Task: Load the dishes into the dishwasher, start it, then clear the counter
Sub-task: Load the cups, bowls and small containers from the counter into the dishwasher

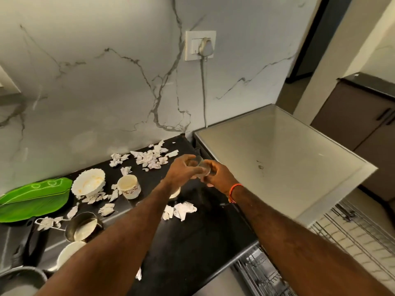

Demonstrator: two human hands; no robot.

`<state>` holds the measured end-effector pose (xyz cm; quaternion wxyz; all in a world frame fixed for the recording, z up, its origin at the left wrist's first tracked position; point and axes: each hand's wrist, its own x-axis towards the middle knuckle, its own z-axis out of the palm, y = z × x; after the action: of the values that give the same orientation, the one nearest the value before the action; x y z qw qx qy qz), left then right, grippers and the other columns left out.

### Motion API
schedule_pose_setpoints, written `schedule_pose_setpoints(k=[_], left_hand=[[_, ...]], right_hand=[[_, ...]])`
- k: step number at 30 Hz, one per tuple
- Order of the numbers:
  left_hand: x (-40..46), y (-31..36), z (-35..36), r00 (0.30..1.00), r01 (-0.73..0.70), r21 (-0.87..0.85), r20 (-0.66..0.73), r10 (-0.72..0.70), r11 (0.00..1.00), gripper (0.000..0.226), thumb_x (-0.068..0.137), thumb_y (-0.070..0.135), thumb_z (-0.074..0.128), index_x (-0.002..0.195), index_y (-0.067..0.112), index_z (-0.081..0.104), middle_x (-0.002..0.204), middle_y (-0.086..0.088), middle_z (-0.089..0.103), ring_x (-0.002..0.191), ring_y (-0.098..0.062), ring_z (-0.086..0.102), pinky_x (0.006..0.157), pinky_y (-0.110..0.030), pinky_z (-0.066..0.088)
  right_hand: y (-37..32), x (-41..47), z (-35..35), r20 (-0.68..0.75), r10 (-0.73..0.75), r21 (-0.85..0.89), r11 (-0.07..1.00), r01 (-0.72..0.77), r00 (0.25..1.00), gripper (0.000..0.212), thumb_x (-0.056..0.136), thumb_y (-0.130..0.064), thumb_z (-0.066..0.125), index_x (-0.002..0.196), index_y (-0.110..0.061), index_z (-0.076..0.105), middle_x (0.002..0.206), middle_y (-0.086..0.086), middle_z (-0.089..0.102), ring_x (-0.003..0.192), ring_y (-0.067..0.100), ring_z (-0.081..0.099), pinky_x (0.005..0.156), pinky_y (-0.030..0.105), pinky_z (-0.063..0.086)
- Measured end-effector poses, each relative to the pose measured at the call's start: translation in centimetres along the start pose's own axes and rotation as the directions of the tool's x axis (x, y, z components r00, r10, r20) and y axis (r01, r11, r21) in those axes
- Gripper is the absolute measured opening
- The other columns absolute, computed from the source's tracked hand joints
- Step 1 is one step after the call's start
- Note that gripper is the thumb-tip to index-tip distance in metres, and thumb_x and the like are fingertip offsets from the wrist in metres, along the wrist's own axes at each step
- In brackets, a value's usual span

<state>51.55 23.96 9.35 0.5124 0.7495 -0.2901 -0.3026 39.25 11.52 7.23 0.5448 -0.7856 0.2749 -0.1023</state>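
Clear glass, a small tumbler, is held above the black bench, tipped on its side, with both hands on it. The left hand curls its fingers around the rim end, and the right hand pinches the base end between fingers and thumb. An orange thread band circles the right wrist.

Below the hands, torn white paper scraps are scattered across the bench, thickest near the marble-patterned wall. To the left stand a cream cup with a floral band and a white scalloped bowl (stained orange inside). Further left lies a green leaf-shaped plate. Nearer the viewer sit a steel saucepan holding a whitish residue, a second white dish partly hidden by the left forearm, and dark cookware at the lower left corner.

To the right of the bench is a pale, flat-topped appliance, its cable running up to a wall socket. At the lower right, wire dishwasher racks stand pulled out, with another rack below the bench edge.
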Motion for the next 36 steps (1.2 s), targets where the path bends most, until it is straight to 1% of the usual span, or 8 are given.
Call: schedule_pose_setpoints(k=[5, 9, 13, 17, 25, 27, 30, 36], left_hand=[[-1.9, 3.3, 7.6, 0.973, 0.035, -0.155, 0.229, 0.001, 0.987, 0.029, 0.079, 0.006, 0.078, 0.108, 0.01, 0.075, 0.102, -0.009, 0.076, 0.101, -0.028, 0.073, 0.088, -0.038, 0.061], [-2.9, 5.1, 15.8, 0.962, 0.008, -0.098, 0.271, 0.019, 0.995, 0.048, 0.083, 0.009, 0.08, 0.128, 0.015, 0.066, 0.116, -0.004, 0.068, 0.106, -0.02, 0.068, 0.083, -0.033, 0.06], [-5.0, 7.2, 25.5, 0.94, -0.211, 0.091, 0.292, 0.176, 0.973, 0.048, 0.077, 0.017, 0.087, 0.123, 0.02, 0.072, 0.111, 0.006, 0.069, 0.095, -0.013, 0.068, 0.077, -0.023, 0.056], [-7.8, 8.9, 34.7, 0.894, -0.326, 0.163, 0.373, 0.248, 0.931, 0.034, 0.078, 0.019, 0.086, 0.111, 0.023, 0.078, 0.104, 0.008, 0.074, 0.091, -0.01, 0.069, 0.083, -0.027, 0.058], [-12.2, 8.5, 47.9, 0.797, -0.348, 0.259, 0.588, 0.139, 0.901, 0.033, 0.089, 0.019, 0.077, 0.122, 0.017, 0.073, 0.112, 0.01, 0.072, 0.094, -0.007, 0.068, 0.076, -0.012, 0.051], [-12.7, 7.8, 50.1, 0.774, -0.28, 0.283, 0.631, 0.042, 0.917, 0.031, 0.092, 0.019, 0.074, 0.123, 0.017, 0.071, 0.108, 0.01, 0.072, 0.086, -0.011, 0.07, 0.07, -0.02, 0.059], [-12.9, 6.2, 52.7, 0.706, -0.196, 0.327, 0.702, -0.098, 0.925, 0.022, 0.094, 0.024, 0.072, 0.116, 0.02, 0.072, 0.093, 0.004, 0.073, 0.091, -0.031, 0.074, 0.078, -0.044, 0.062], [-11.2, 0.3, 57.6, 0.597, -0.195, 0.44, 0.762, -0.25, 0.877, 0.033, 0.089, 0.013, 0.075, 0.122, 0.013, 0.07, 0.099, -0.003, 0.073, 0.084, -0.024, 0.072, 0.074, -0.04, 0.061]], right_hand=[[2.6, -6.4, -7.3, -0.146, 0.013, 0.116, 0.993, 0.004, 0.989, 0.058, 0.076, -0.007, 0.084, 0.128, -0.013, 0.057, 0.117, 0.003, 0.065, 0.101, 0.018, 0.067, 0.086, 0.03, 0.059], [5.5, -12.6, -14.1, -0.278, 0.078, 0.185, 0.982, -0.027, 0.958, 0.057, 0.076, 0.009, 0.077, 0.127, -0.004, 0.055, 0.111, 0.007, 0.058, 0.088, 0.019, 0.061, 0.081, 0.041, 0.058], [9.8, -19.3, -21.0, -0.329, 0.169, 0.192, 0.975, -0.11, 0.929, 0.054, 0.077, 0.004, 0.078, 0.124, -0.009, 0.054, 0.12, 0.013, 0.058, 0.091, 0.025, 0.064, 0.079, 0.046, 0.059], [14.3, -25.6, -26.5, -0.438, 0.224, 0.148, 0.973, -0.176, 0.87, 0.054, 0.075, -0.012, 0.085, 0.119, -0.021, 0.055, 0.119, 0.007, 0.064, 0.108, 0.024, 0.064, 0.081, 0.033, 0.06], [22.0, -35.5, -31.5, -0.579, 0.366, 0.171, 0.928, -0.33, 0.728, 0.064, 0.067, -0.032, 0.092, 0.122, -0.023, 0.061, 0.117, -0.001, 0.065, 0.106, 0.014, 0.063, 0.091, 0.036, 0.056], [24.0, -36.8, -31.6, -0.59, 0.4, 0.206, 0.914, -0.349, 0.701, 0.056, 0.073, -0.031, 0.087, 0.123, -0.025, 0.064, 0.119, -0.001, 0.067, 0.108, 0.014, 0.063, 0.094, 0.038, 0.055], [26.9, -38.3, -30.9, -0.595, 0.461, 0.258, 0.885, -0.387, 0.658, 0.042, 0.086, -0.018, 0.077, 0.126, -0.021, 0.064, 0.126, 0.0, 0.067, 0.112, 0.014, 0.063, 0.099, 0.036, 0.053], [33.9, -37.7, -28.1, -0.569, 0.612, 0.348, 0.784, -0.514, 0.549, 0.038, 0.092, -0.016, 0.07, 0.129, -0.019, 0.062, 0.133, 0.001, 0.064, 0.111, 0.015, 0.063, 0.093, 0.027, 0.049]])
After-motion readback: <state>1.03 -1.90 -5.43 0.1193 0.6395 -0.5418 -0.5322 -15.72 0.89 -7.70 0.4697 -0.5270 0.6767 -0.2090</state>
